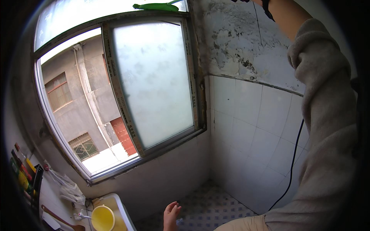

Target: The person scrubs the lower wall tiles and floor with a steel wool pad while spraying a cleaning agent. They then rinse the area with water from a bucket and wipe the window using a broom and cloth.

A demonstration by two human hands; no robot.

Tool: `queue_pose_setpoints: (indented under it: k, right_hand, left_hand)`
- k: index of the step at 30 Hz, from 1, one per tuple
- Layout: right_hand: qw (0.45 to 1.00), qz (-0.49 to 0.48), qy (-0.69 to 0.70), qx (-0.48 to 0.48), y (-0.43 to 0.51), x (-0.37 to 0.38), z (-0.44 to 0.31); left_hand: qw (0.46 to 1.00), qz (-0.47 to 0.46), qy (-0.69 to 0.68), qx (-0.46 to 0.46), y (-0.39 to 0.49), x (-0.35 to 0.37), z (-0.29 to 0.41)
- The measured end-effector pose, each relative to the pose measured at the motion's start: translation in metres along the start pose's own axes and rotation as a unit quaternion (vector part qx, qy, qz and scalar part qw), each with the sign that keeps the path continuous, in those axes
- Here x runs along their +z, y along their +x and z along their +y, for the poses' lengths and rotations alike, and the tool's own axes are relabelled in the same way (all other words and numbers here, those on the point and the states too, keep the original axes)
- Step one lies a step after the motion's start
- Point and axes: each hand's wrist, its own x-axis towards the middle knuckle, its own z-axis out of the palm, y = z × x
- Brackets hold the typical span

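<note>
My left hand (172, 212) is low in the middle, its fingers loosely bent with nothing visible in them, above the patterned tile floor (215, 206). The right arm, in a rolled grey-brown sleeve (326, 95), reaches up the right side. Most of my right hand lies beyond the top edge; dark material shows around its wrist, and its grip is hidden. Near the raised arm, a thin dark cord (257, 21) hangs before the peeling wall (237, 37). A long green object (157, 7) with a thin green stem rests along the top of the window frame (144, 14).
A sliding window with a frosted pane (156, 83) stands ahead. At lower left are a yellow basin (103, 218) in a white-rimmed sink (122, 206), a tap (82, 215), a wooden spatula (57, 216), a plastic bag (65, 184) and a bottle rack (37, 184). A black cable (293, 161) hangs at right.
</note>
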Motion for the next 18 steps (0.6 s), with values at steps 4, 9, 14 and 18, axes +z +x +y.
queue_pose_setpoints:
  k: [4, 9, 14, 18]
  right_hand:
    - [0.994, -0.084, 0.029, 0.057, -0.024, 0.025, 0.032]
    - [0.996, 0.023, -0.056, 0.070, -0.037, 0.028, 0.070]
    - [0.986, 0.032, 0.146, 0.070, -0.010, 0.056, 0.039]
    - [0.969, -0.022, 0.216, 0.119, -0.021, 0.083, -0.001]
  left_hand:
    - [1.000, 0.005, -0.012, 0.007, -0.004, 0.010, 0.006]
    - [1.000, 0.017, 0.002, -0.022, 0.003, 0.010, 0.007]
    - [1.000, -0.006, 0.006, 0.009, 0.012, 0.026, 0.006]
    - [1.000, -0.013, 0.024, 0.008, 0.014, 0.034, -0.002]
